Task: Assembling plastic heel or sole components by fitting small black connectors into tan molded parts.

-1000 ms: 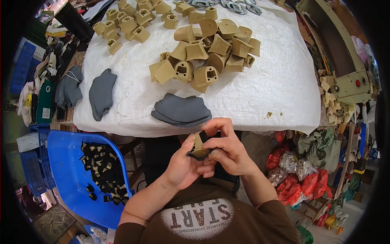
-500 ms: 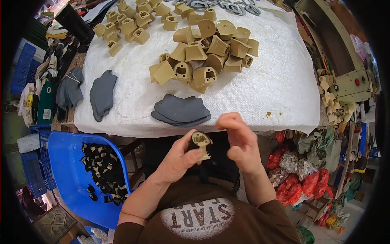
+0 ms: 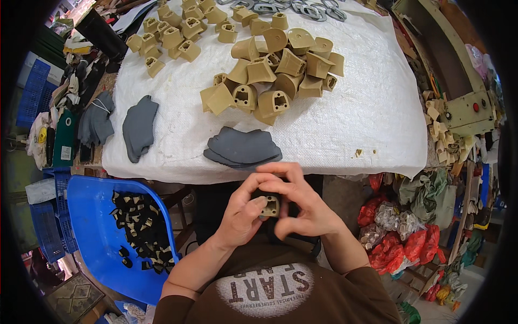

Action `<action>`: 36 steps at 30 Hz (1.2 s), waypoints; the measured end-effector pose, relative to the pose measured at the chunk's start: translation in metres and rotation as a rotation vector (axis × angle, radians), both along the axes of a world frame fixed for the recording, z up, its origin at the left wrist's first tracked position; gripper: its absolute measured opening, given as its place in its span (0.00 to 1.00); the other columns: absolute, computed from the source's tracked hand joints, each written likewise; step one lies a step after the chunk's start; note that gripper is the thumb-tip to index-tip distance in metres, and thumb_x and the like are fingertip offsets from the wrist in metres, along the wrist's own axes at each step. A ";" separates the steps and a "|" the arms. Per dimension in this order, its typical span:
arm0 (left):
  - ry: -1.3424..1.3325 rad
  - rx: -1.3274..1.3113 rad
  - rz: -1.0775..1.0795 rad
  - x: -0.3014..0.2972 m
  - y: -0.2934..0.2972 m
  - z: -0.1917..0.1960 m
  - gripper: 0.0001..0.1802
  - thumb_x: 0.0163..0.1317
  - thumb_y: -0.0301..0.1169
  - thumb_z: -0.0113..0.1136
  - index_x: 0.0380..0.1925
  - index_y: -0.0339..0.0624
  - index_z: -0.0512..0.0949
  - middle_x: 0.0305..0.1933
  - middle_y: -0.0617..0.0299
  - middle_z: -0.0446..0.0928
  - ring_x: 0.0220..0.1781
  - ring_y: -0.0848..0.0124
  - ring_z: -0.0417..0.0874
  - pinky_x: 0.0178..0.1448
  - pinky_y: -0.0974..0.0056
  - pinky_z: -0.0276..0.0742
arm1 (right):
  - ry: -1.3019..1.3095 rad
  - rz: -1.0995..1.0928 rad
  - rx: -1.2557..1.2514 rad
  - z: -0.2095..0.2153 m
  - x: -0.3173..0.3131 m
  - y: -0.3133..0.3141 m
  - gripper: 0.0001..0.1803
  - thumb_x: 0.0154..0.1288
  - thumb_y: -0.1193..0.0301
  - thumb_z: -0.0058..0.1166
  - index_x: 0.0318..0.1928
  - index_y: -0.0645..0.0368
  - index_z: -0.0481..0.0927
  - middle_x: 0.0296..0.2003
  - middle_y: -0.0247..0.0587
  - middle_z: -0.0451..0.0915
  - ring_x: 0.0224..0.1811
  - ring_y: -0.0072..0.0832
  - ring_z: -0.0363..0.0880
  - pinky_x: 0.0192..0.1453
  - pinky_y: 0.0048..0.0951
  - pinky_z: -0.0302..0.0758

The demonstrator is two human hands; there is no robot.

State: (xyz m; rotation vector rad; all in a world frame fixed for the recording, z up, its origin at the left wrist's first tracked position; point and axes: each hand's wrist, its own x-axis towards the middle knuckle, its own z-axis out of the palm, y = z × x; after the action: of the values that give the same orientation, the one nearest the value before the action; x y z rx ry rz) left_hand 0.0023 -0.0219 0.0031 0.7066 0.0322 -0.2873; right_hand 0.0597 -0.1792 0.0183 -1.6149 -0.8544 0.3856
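Held in front of my body is a beige plastic shoe heel (image 3: 271,206) with a dark covering around its side and its hollow end facing up. My left hand (image 3: 241,213) grips it, thumb along the rim. My right hand (image 3: 303,202) curls its fingers over the heel's far side, close against the left fingers, while its thumb stands apart on the near side. The covering is mostly hidden by the fingers. Just beyond my hands, a stack of dark grey cut pieces (image 3: 243,147) lies on the table, with a pile of bare beige heels (image 3: 260,70) behind it.
White woven sheeting covers the table (image 3: 345,129). More grey pieces (image 3: 139,129) lie at left, and grey rings (image 3: 310,9) at the far edge. A blue tub (image 3: 91,237) at my left holds many dark-covered heels. Red plastic bags (image 3: 391,245) sit at right, below a machine (image 3: 467,110).
My right hand has moved left and in, from apart to around the far side of the heel. The left hand has tilted the heel. The view has shifted slightly.
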 end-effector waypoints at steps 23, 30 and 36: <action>-0.175 0.251 -0.117 -0.006 -0.006 -0.003 0.41 0.57 0.51 0.62 0.59 0.36 0.56 0.37 0.59 0.71 0.34 0.74 0.75 0.39 0.70 0.73 | 0.756 0.224 0.261 -0.015 0.023 0.012 0.08 0.63 0.74 0.49 0.27 0.61 0.75 0.46 0.48 0.73 0.47 0.31 0.70 0.54 0.34 0.67; -0.248 0.640 0.131 -0.004 -0.010 -0.003 0.39 0.59 0.56 0.54 0.57 0.35 0.58 0.38 0.61 0.69 0.34 0.76 0.72 0.37 0.72 0.71 | 0.148 -0.069 0.193 -0.023 0.003 0.019 0.10 0.68 0.67 0.45 0.39 0.60 0.76 0.51 0.47 0.70 0.43 0.26 0.71 0.48 0.26 0.70; -0.004 0.154 0.188 -0.002 -0.010 -0.001 0.26 0.59 0.35 0.54 0.55 0.40 0.60 0.48 0.60 0.66 0.48 0.72 0.72 0.49 0.66 0.73 | 0.430 -0.201 0.191 -0.008 -0.019 0.022 0.21 0.64 0.67 0.45 0.57 0.60 0.70 0.52 0.47 0.64 0.50 0.33 0.66 0.55 0.32 0.66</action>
State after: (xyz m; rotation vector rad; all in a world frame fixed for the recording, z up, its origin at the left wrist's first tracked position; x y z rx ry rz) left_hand 0.0004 -0.0321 0.0022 0.8508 0.1175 -0.1040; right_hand 0.0406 -0.1574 0.0108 -1.3568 -0.3864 0.4715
